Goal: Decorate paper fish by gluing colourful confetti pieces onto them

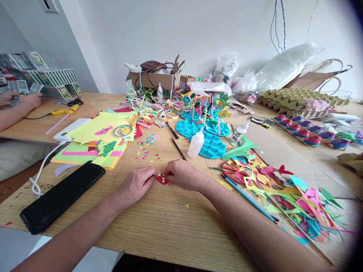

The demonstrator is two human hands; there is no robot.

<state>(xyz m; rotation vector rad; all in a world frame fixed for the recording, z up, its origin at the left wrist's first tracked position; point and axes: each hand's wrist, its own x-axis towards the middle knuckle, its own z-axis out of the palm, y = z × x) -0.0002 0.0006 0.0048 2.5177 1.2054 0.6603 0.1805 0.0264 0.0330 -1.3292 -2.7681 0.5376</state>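
Observation:
A small red paper cutout (162,179) with yellow and green dots lies on the wooden table between my hands. My left hand (139,183) is closed, thumb and forefinger pinching the cutout's left edge. Bent over its right side, my right hand (183,174) has its fingers pressed together; whatever is in the fingertips is hidden. Beyond them is a scatter of coloured paper dots (149,139). A black pen (178,149) and a white glue bottle (196,143) are just past my right hand.
Left are a black phone-like slab (64,196), a white cable (35,183) and coloured paper sheets (85,130). Paper scraps (295,200) spread at right beside pencils (249,198). Blue latticed discs (211,145) stand behind the bottle. A co-worker's hands (30,102) are far left, near a yellow glue gun (65,110).

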